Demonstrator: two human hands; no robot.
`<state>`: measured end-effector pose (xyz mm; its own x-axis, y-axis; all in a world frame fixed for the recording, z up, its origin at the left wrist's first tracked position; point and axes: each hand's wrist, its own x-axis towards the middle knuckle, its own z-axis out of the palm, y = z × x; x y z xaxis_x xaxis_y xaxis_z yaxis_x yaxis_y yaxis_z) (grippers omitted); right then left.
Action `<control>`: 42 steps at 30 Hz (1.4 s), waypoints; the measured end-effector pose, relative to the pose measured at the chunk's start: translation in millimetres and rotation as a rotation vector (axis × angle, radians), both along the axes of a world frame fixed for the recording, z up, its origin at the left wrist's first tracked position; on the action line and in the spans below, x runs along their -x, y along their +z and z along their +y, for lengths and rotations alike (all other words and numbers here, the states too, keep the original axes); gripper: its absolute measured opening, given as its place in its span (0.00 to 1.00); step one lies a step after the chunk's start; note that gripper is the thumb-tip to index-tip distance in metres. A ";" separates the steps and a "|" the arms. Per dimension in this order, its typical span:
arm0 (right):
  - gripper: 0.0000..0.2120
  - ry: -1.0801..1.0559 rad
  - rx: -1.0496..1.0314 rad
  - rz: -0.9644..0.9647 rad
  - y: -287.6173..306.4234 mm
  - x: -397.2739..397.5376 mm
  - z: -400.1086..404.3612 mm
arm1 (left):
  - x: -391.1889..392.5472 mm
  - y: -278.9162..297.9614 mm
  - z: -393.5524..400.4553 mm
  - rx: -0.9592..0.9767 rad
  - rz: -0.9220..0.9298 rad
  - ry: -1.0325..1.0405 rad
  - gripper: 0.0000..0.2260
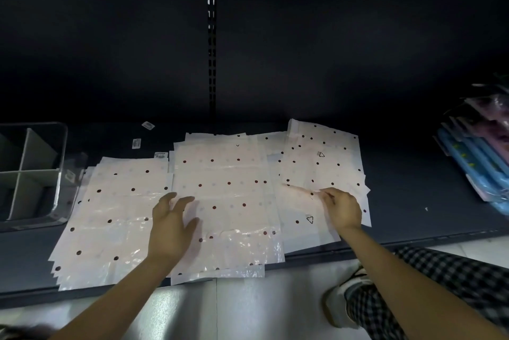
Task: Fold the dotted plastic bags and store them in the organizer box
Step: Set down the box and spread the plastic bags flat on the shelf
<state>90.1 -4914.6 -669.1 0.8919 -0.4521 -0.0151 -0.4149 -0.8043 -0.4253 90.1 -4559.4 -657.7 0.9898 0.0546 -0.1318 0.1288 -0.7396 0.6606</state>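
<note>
Spread and relaxed, the fingers of my left hand (172,225) lie over the near left part of the middle stack of translucent white plastic bags with dark red dots (228,202); whether they press it or hover just above, I cannot tell. My right hand (343,209) has its fingers curled, pinching the edge of one sheet in the right-hand pile of black-dotted translucent bags (322,163), each printed with a small triangle mark.

All the bags lie flat and unfolded on the dark grey shelf board (413,202), in three overlapping piles: one to the left (115,218), the middle one under my left hand, and the right one fanned out and tilted. The clear plastic organizer box with grey dividers (62,147) sits at the far left of the shelf, just beside the left pile, its visible compartments holding no bags.

A few small white labels (136,143) lie behind the piles. Blue and pink packaged goods (479,158) sit at the right edge. My checked trouser leg (440,284) and white shoe (341,301) show on the pale floor.
</note>
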 end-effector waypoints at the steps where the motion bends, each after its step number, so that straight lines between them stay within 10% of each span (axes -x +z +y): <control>1: 0.10 -0.005 0.004 -0.021 3.6 -0.7 3.0 | 0.9 2.7 -1.1 -0.001 -0.036 -0.025 0.18; 7: 0.08 0.222 -0.077 -0.209 43.3 -8.7 85.5 | 4.5 28.4 -31.2 0.546 0.161 -0.084 0.12; 13: 0.10 0.546 -0.895 0.118 58.6 8.1 184.6 | -2.2 48.7 -44.5 1.057 0.509 0.109 0.14; 16: 0.09 0.465 -0.868 0.053 48.6 5.5 165.4 | -12.7 46.1 -16.2 0.861 0.373 0.301 0.08; 24: 0.20 0.090 0.131 0.236 3.9 -1.9 10.6 | -43.8 34.1 103.1 0.182 0.273 0.340 0.27; 34: 0.08 -0.025 0.099 -0.041 5.2 -2.9 10.5 | -42.6 18.1 131.3 -0.180 -0.100 0.299 0.23; 37: 0.07 0.069 0.022 -0.179 21.7 -10.7 55.7 | -37.8 29.8 83.3 0.077 -0.086 0.094 0.17; 42: 0.05 0.360 -0.268 -0.238 38.0 -1.2 164.8 | -24.4 57.3 -11.7 0.865 0.516 0.057 0.20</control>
<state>91.2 -4749.8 -631.1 0.9833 -0.1230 0.1344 0.0026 -0.7281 -0.6855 114.5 -4571.1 -600.4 0.7996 -0.2174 -0.5599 0.5705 -0.0166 0.8212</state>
